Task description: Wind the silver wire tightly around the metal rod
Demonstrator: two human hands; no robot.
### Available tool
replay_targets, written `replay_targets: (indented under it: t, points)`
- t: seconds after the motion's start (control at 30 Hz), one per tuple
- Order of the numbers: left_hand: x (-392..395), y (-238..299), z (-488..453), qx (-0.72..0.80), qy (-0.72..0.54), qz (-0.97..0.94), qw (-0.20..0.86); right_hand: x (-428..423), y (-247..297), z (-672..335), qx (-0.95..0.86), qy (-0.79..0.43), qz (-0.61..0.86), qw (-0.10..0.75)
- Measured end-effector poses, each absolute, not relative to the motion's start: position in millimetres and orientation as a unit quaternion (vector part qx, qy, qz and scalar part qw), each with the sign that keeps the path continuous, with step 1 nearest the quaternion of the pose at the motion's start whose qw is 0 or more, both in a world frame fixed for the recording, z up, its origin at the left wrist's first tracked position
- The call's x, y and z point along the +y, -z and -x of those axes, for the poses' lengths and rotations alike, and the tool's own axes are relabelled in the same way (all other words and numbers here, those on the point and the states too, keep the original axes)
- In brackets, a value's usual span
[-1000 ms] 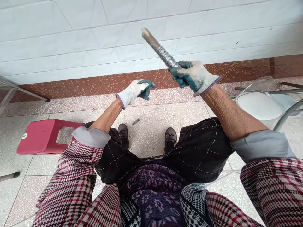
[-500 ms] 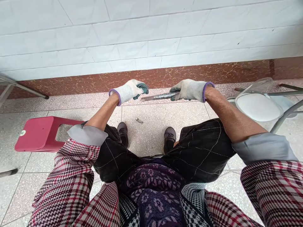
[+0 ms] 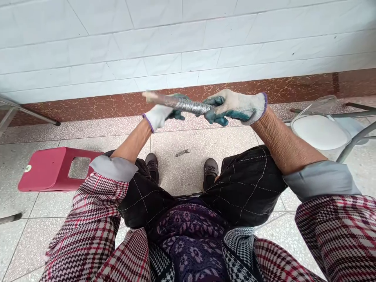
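My right hand [image 3: 229,107], in a white knitted glove with green coating, grips the right end of a stick wrapped in silvery wire [image 3: 188,105]. The stick's bare brownish tip points left and is slightly blurred. My left hand [image 3: 161,115], gloved the same way, is behind the stick's left part. Its fingers show above and below the stick, spread apart; whether they touch it I cannot tell. A small grey ridged piece [image 3: 182,152] lies on the floor between my shoes.
A red plastic stool [image 3: 44,168] stands on the floor at the left. At the right are metal chair legs [image 3: 357,141] and a round white thing with a clear rim [image 3: 321,132]. A tiled wall [image 3: 164,39] with a reddish-brown skirting [image 3: 111,105] rises in front.
My right hand has raised the stick and shifted it left, its tip swinging up in front of my left hand. My left hand has moved slightly right. The grey piece has turned and moved right.
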State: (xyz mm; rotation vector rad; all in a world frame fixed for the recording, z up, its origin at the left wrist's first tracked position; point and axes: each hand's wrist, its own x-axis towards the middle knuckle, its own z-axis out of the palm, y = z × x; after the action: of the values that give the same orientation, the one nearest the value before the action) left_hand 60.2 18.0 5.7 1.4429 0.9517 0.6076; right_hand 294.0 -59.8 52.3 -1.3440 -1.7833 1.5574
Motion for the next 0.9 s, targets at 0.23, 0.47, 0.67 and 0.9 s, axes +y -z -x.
replay_targets:
  t: [0.23, 0.47, 0.67, 0.9]
  points:
    - [28.2, -11.4, -46.6, 0.372, -0.392, -0.535, 0.649, -58.3, -36.9, -288.9, -0.68, -0.596, 0.407, 0.132]
    - [4.6, 13.2, -84.9, 0.473, -0.314, -0.521, 0.637, -62.9, -51.7, -264.1, -0.655, -0.484, 0.513, 0.271]
    - [6.2, 15.0, -68.4, 0.458, -0.291, -0.525, 0.656, -36.8, -40.2, -297.1, -0.648, -0.159, 0.732, 0.138]
    - [11.9, 1.6, -66.2, 0.472, -0.292, -0.552, 0.623, -44.3, -12.4, -320.2, -0.702, -0.301, 0.646, -0.009]
